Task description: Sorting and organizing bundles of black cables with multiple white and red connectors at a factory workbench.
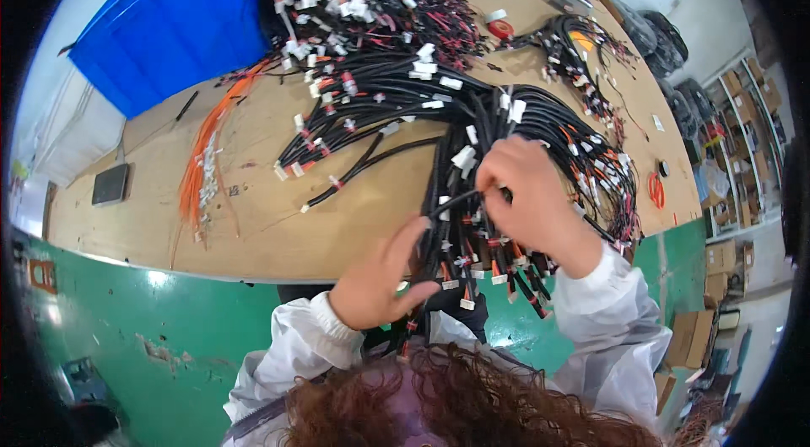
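A thick bundle of black cables point(439, 169) with white label tags and small connectors lies across the table and hangs over its near edge. My right hand point(527, 194) is closed, pinching a thin black strip point(458, 201) over the bundle. The strip slants down toward my left hand; whether it is a cable or a tie I cannot tell. My left hand point(380, 274) lies at the left side of the bundle, thumb apart from the fingers, its fingertips close to the strip's lower end. Part of the strip is hidden inside my right hand.
A blue bin point(169, 25) stands at the far left, beside a large heap of harnesses point(371, 8). Orange wires point(202, 164) lie on the wooden table point(287, 245), with a dark flat box point(110, 184) left of them. Red tape point(500, 29) and another harness point(578, 59) lie far right.
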### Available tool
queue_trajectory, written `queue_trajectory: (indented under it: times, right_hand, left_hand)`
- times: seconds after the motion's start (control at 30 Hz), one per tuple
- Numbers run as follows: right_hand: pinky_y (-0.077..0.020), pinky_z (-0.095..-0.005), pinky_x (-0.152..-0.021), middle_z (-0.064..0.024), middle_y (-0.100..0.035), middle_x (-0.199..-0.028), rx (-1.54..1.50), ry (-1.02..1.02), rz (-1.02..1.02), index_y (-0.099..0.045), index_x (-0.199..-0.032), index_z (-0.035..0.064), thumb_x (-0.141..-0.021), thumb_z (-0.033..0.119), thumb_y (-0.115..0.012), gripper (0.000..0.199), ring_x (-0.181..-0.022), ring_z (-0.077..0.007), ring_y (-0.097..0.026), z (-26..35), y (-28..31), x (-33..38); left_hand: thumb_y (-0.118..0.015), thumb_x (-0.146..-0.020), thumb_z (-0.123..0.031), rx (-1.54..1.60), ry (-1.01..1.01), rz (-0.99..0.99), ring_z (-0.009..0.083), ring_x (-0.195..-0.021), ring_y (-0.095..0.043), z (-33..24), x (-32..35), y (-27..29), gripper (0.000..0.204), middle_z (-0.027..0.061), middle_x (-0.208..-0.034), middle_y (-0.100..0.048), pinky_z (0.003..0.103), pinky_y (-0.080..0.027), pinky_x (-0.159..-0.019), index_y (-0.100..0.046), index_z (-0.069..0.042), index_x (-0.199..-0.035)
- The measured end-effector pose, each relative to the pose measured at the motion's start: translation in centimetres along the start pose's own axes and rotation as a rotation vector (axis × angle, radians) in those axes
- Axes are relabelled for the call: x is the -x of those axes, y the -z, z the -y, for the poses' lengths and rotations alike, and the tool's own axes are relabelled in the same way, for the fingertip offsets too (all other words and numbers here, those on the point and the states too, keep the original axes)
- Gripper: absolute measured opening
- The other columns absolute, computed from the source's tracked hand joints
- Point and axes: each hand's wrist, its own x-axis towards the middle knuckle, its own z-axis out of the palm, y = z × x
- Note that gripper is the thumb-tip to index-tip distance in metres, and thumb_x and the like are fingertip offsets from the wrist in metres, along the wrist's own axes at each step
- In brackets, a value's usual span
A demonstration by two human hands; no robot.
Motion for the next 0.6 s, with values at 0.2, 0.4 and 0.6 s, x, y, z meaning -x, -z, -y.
queue_trajectory:
  times: [0.2,0.4,0.6]
  right_hand:
    - [-0.0418,-0.0402,-0.076,-0.0094,-0.052,-0.083,0.055,0.431,-0.070,-0.053,-0.081,0.0036,-0.066,0.003,-0.055,0.015,-0.086,-0.0292,-0.052,2.4,-3.2,-6.8]
    - [-0.0436,-0.0390,-0.074,-0.0086,-0.053,-0.084,0.048,0.496,0.082,-0.051,-0.092,0.0082,-0.072,0.015,-0.064,0.024,-0.086,-0.0294,-0.051,1.8,-11.8,-9.1]
    - [-0.0436,-0.0435,-0.071,-0.0179,-0.059,-0.088,-0.374,0.020,0.396,-0.046,-0.095,0.0037,-0.083,0.021,-0.056,0.024,-0.084,-0.0372,-0.056,2.9,-9.3,-8.0]
  left_hand:
    - [-0.066,-0.075,-0.032,-0.184,0.038,0.001,0.0413,-0.117,-0.039,-2.2,-0.5,-1.3,0.084,0.0281,-0.130,-0.033,0.041,-0.035,-0.097,-0.020,0.007,-0.134]
    - [-0.068,-0.074,-0.021,-0.172,-0.108,-0.130,0.0346,-0.107,-0.048,-0.6,0.6,1.9,0.054,0.0187,-0.119,-0.048,0.040,-0.040,-0.089,-0.046,0.000,-0.119]
    - [-0.052,-0.085,-0.011,-0.257,0.197,-0.719,0.0331,-0.083,-0.053,3.6,1.1,7.1,0.014,0.0136,-0.086,-0.056,0.036,-0.042,-0.076,-0.054,-0.002,-0.096]
